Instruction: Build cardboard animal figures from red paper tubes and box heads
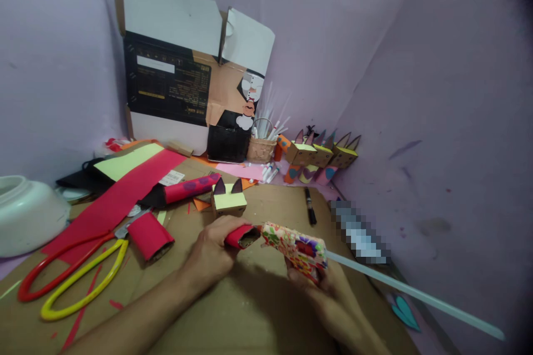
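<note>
My left hand [216, 247] is closed around a red paper-covered cardboard tube [239, 237], its open end facing right. In my right hand [318, 283] is a flower-patterned hot glue gun [293, 244]; a long glue stick [416, 291] juts from its back. The gun's nozzle is at the rim of the tube; whether it touches I cannot tell. Just beyond my left hand stands a small cardboard box head [229, 199] with dark pointed ears and a pale yellow top. A second red tube [150, 236] lies to the left, beside scissors [83, 272] with red and yellow handles.
Red paper [120, 199] and a spotted red roll [191, 187] lie at the left, near a white bowl [29, 216]. Farther back are an unfolded carton [175, 83], a basket [261, 150] of glue sticks and several eared cardboard figures [320, 154]. A black marker [310, 208] lies right.
</note>
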Available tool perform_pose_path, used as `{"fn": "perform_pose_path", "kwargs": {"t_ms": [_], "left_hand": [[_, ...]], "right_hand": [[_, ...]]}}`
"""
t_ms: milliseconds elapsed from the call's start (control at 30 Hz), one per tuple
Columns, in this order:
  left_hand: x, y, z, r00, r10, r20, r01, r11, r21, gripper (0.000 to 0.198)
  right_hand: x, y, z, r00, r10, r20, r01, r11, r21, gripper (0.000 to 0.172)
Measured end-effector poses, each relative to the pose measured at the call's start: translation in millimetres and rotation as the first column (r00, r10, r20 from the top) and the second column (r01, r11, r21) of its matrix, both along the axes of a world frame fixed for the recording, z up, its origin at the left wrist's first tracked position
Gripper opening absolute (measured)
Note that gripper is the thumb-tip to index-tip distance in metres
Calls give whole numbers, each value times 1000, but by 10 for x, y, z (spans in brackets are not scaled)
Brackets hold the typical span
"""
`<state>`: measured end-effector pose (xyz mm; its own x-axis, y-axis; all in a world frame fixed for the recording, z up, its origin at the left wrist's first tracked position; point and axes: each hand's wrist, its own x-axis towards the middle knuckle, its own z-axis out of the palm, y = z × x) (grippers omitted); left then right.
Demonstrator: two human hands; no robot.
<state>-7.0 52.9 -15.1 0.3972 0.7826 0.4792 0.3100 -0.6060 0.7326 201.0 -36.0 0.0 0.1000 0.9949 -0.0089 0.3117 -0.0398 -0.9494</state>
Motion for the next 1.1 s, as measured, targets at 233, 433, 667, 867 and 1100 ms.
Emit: {"fn": "perform_pose_path", "kwargs": {"t_ms": [233,433,667,867,1100], "left_hand": [[0,-8,9,999,11,-38,-12,1000,-16,33],[-9,-7,3,999,-7,-49,8,1000,21,33],[-1,-4,17,999,6,-54,-5,1000,20,34],[-10,-19,16,998,-1,-67,4,999,40,40],[-5,-17,13,998,11,-69,-9,1000,29,40]], "right_hand": [[1,-9,8,1000,5,30,-5,1000,2,30],[-23,-29,5,999,22,35,-23,1000,13,27],[-72,-24,76,1000,29,8,-29,1000,8,26],[-82,-35,112,996,85,0,-85,996,11,30],[-82,-35,60,998,58,-30,-57,998,22,31]]}}
